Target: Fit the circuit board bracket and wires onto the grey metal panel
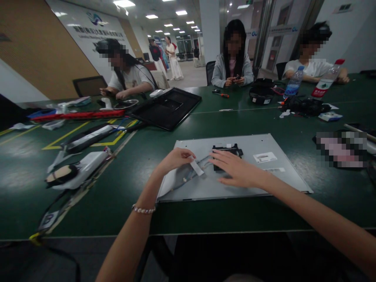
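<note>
A grey metal panel point(264, 172) lies flat on the green table point(132, 196) in front of me. A small black part point(227, 150) sits on it, with thin cables point(188, 178) running left. My left hand point(176, 158) is pinched shut on a white strip of tape point(196, 166) over the cables. My right hand point(235, 168) rests flat on the panel beside the black part, fingers stretched out, holding nothing. White labels point(264, 157) are stuck on the panel to the right.
A black monitor shell point(167, 107) lies further back. White and black parts point(76, 168) and cables sit at left. Two water bottles point(293, 82), a black device point(261, 94) and a red-handled screwdriver point(221, 94) are at the far right. Three people sit across the table.
</note>
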`<state>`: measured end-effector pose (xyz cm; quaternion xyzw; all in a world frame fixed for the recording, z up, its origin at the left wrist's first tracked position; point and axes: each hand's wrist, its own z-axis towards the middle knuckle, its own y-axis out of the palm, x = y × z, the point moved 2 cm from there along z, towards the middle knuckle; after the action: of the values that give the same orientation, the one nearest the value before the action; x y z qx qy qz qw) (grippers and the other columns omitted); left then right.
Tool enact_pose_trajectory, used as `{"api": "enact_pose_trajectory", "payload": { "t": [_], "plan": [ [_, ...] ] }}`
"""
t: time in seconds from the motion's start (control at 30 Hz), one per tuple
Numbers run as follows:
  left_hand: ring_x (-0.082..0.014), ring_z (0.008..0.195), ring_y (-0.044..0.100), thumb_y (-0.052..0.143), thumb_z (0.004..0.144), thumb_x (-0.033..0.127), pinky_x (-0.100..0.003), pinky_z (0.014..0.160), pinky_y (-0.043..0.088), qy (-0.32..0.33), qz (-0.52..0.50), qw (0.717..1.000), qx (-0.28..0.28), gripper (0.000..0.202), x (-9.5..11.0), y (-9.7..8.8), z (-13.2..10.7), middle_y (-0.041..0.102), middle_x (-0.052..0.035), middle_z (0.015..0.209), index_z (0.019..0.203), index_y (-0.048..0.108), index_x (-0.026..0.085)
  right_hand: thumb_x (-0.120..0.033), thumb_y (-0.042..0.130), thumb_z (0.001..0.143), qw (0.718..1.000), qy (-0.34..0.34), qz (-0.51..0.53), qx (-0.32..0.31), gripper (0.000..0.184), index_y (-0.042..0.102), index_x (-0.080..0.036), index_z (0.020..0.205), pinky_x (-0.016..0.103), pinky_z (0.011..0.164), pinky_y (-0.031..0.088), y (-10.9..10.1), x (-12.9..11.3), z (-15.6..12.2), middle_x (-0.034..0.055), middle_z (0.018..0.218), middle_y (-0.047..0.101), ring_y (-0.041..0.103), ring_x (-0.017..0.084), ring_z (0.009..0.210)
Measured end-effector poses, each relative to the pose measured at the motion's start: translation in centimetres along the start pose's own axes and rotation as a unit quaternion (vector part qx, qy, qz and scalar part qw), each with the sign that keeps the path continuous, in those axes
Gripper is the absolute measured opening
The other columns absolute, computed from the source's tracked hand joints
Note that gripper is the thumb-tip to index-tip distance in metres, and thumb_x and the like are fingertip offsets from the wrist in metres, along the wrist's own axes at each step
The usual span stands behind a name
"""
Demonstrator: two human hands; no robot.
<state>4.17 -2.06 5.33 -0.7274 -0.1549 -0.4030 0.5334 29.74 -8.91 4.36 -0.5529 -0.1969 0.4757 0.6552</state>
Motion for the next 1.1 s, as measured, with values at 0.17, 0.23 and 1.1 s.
{"api": "enact_pose_trajectory", "payload": {
  "t": [0.17, 0.23, 1.1],
  "plan": [
    [-0.0125, 0.064, 0.057, 0.061, 0.073, 0.027, -0.023, 0.062, 0.045, 0.012, 0.031, 0.999, -0.001, 0.024, -0.3, 0.6, 0.0, 0.067, -0.0026, 0.069, 0.089, 0.074, 0.014, -0.035, 0.052, 0.093, 0.998, -0.042, -0.033, -0.024, 0.057, 0.042, -0.012, 0.144, 0.047, 0.118, 0.025, 1.4, -2.6, 1.8, 0.0143, 0.154, 0.039, 0.031, 0.026, 0.144],
    [-0.012, 0.061, 0.056, 0.062, 0.073, 0.026, -0.023, 0.06, 0.043, 0.017, 0.044, 0.999, -0.002, 0.024, -0.4, 0.8, -0.1, 0.064, -0.0013, 0.065, 0.089, 0.074, 0.014, -0.034, 0.05, 0.094, 0.997, -0.05, -0.053, -0.027, 0.051, 0.049, -0.011, 0.139, 0.047, 0.117, 0.026, 2.1, -3.0, 2.1, 0.015, 0.15, 0.045, 0.036, 0.026, 0.141],
    [-0.0147, 0.075, 0.056, 0.046, 0.076, 0.011, -0.027, 0.073, 0.042, 0.133, 0.218, 0.967, -0.015, 0.016, 0.9, 1.7, -0.4, 0.06, -0.0041, 0.082, 0.081, 0.061, 0.016, -0.029, 0.043, 0.098, 0.997, -0.049, -0.059, -0.022, 0.038, 0.058, -0.011, 0.128, 0.045, 0.115, 0.03, 3.2, -3.3, 1.8, 0.0145, 0.135, 0.06, 0.052, 0.025, 0.129]
  ]
}}
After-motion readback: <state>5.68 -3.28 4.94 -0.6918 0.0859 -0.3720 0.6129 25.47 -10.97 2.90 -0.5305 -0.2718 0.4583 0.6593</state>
